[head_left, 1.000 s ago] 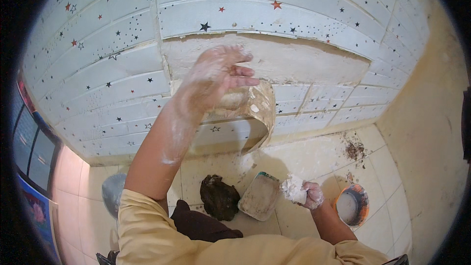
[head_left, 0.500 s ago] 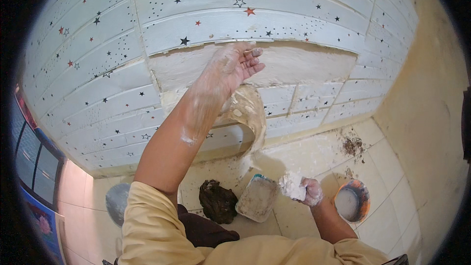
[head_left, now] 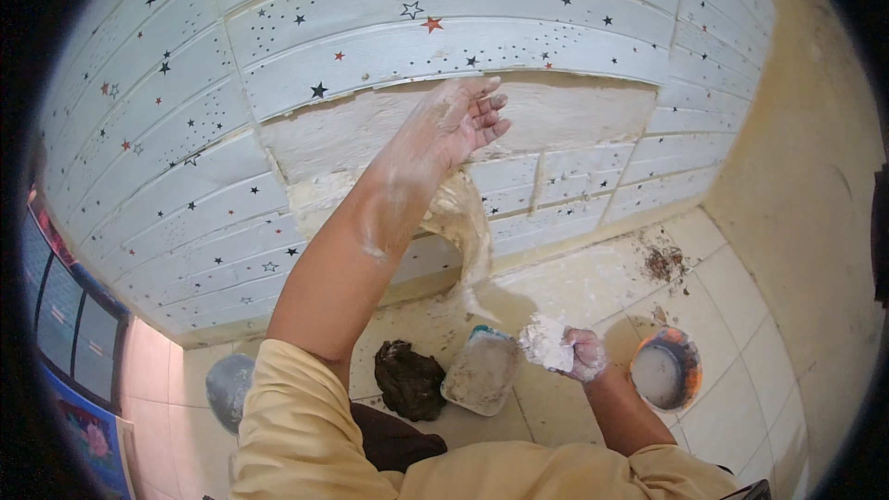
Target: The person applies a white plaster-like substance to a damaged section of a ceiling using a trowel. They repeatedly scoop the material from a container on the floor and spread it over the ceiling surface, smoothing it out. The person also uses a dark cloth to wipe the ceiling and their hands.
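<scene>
My left hand (head_left: 460, 120) is raised against the wall, palm flat and fingers together, pressing on a bare strip of pale plaster (head_left: 574, 116) between white star-patterned tiles (head_left: 389, 46). My arm is dusted with white powder. A cream cloth or sack (head_left: 461, 222) hangs on the wall below this hand. My right hand (head_left: 582, 354) is low over the floor, shut on a white lump of putty or a rag (head_left: 544, 343), also smeared white. A shallow tray (head_left: 480, 372) of grey paste lies on the floor beside it.
A round bowl (head_left: 663, 370) with an orange rim and whitish liquid stands on the floor at the right. A dark crumpled rag (head_left: 409, 380) lies left of the tray. Debris (head_left: 662, 264) lies near the wall base. A grey rounded object (head_left: 227, 389) sits at the left.
My left hand has slid up and to the right along the bare plaster strip. My right hand stays low with the white lump.
</scene>
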`<state>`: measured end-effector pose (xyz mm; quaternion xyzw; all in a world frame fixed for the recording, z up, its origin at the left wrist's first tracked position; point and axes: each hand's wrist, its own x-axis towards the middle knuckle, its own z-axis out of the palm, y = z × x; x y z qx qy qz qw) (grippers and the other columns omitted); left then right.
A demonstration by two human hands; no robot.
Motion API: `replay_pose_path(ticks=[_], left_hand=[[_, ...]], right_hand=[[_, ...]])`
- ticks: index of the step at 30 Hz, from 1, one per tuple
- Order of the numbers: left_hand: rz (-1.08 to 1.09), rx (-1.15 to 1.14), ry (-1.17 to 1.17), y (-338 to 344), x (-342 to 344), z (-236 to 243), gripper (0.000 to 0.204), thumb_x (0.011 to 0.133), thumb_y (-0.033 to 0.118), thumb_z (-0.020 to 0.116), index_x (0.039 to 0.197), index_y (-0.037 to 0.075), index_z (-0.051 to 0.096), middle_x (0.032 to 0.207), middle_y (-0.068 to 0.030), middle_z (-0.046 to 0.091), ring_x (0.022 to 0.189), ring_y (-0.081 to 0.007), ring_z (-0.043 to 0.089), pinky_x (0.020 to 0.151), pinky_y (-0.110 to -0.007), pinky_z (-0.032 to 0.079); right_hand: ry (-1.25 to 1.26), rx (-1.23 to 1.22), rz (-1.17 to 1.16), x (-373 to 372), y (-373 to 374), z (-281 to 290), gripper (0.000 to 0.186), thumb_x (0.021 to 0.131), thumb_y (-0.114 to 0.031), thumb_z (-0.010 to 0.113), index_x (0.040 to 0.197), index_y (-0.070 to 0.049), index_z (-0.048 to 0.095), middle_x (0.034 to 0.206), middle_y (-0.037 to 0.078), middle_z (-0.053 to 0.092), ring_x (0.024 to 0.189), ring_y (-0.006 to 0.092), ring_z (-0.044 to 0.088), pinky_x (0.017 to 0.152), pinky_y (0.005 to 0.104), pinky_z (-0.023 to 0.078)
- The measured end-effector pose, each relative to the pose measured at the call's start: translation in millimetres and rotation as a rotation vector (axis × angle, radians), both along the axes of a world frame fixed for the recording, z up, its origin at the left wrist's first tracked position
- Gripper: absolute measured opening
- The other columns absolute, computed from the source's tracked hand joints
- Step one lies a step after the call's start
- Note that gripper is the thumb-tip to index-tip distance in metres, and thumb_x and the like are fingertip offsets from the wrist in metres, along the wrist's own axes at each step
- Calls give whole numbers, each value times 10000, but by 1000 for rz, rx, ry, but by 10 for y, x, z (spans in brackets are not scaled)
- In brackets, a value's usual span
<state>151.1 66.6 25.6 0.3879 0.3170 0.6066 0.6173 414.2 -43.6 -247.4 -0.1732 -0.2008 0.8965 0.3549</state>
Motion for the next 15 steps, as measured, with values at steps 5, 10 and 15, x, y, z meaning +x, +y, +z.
replay_pose_path(ticks=[5, 10, 15], left_hand=[[20, -30, -60, 162, 141, 89, 132, 840, 115, 612, 875, 35, 514, 786, -77, 564, 672, -154, 547, 611, -288, 512], [82, -38, -215, 254, 128, 76, 173, 813, 114, 639, 881, 28, 505, 769, -80, 560, 643, -162, 527, 571, -268, 492], [230, -62, -372, 154, 138, 122, 239, 800, 133, 665, 930, 83, 471, 740, -51, 492, 535, -134, 409, 522, -250, 442]], right_hand=[[55, 18, 42, 38, 47, -78, 745, 612, -132, 533, 1302, 108, 386, 1287, 279, 474, 1177, 382, 499, 1027, 452, 388], [29, 30, 45, 150, 102, -258, 752, 616, -140, 534, 1312, 100, 379, 1292, 272, 474, 1184, 372, 498, 1031, 444, 386], [-6, 43, 70, 222, 74, -208, 773, 618, -158, 534, 1328, 91, 361, 1297, 260, 475, 1191, 357, 495, 1039, 445, 376]])
